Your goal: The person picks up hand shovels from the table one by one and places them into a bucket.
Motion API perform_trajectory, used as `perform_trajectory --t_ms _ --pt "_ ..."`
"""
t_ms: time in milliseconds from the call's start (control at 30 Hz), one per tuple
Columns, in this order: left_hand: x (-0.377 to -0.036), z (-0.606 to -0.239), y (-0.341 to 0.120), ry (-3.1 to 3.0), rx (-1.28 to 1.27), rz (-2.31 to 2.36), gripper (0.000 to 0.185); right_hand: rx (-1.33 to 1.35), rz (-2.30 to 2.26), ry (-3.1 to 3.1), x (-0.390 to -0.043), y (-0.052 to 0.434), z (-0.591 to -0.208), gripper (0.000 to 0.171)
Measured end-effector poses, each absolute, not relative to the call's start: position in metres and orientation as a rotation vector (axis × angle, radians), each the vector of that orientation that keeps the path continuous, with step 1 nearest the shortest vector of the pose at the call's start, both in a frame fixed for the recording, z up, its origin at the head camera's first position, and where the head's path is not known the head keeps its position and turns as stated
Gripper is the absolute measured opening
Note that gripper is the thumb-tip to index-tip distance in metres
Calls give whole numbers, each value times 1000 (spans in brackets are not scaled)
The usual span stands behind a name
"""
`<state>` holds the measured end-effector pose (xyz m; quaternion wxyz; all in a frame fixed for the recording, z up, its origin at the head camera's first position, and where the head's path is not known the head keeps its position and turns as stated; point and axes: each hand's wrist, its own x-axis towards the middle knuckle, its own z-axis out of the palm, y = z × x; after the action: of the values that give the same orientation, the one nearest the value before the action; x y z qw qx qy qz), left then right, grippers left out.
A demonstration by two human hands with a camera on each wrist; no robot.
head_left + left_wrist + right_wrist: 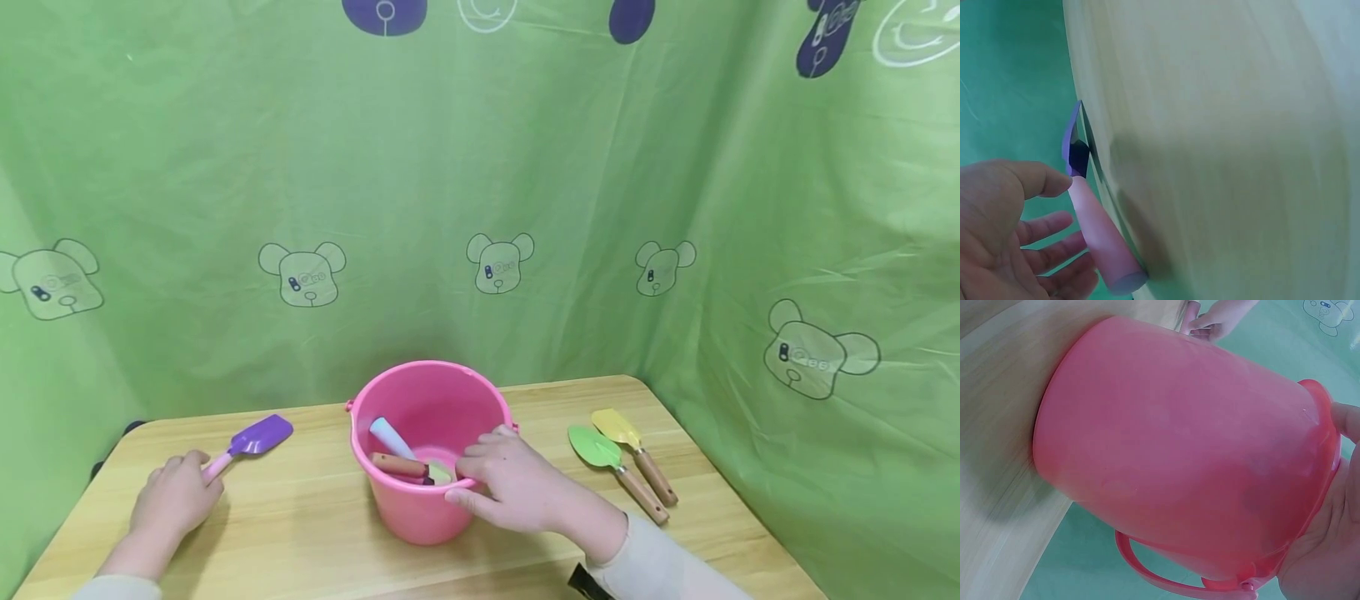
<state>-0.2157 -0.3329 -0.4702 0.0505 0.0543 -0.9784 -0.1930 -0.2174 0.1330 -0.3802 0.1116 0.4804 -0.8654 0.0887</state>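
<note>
My left hand (174,500) is at the pink handle of a purple toy shovel (262,435), on the table's left side. In the left wrist view the thumb tip lies against the pink handle (1107,240), with loosely curled fingers along its side. My right hand (517,482) grips the near right rim of a pink bucket (420,512), thumb outside and fingers over the edge. The bucket stands upright. Inside it lie a light-blue handle (392,438) and a brown wooden handle (399,465); their lower ends are partly hidden.
Right of the bucket lie a green trowel (596,447) and a yellow trowel (617,427) with wooden handles, side by side. The wooden table (300,533) is backed by a green printed cloth (405,183). The bucket's handle (1166,581) hangs down at its side.
</note>
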Motion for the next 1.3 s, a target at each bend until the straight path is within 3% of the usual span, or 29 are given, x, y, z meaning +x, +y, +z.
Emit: perform_trajectory --t_ms 1000,1300 --pt "-220 -480 -340 -3110 139 -574 54 1419 266 -2517 -218 133 -381 39" --pt "-222 -483 -343 -3113 121 -580 41 1417 268 -2525 -217 133 -380 40"
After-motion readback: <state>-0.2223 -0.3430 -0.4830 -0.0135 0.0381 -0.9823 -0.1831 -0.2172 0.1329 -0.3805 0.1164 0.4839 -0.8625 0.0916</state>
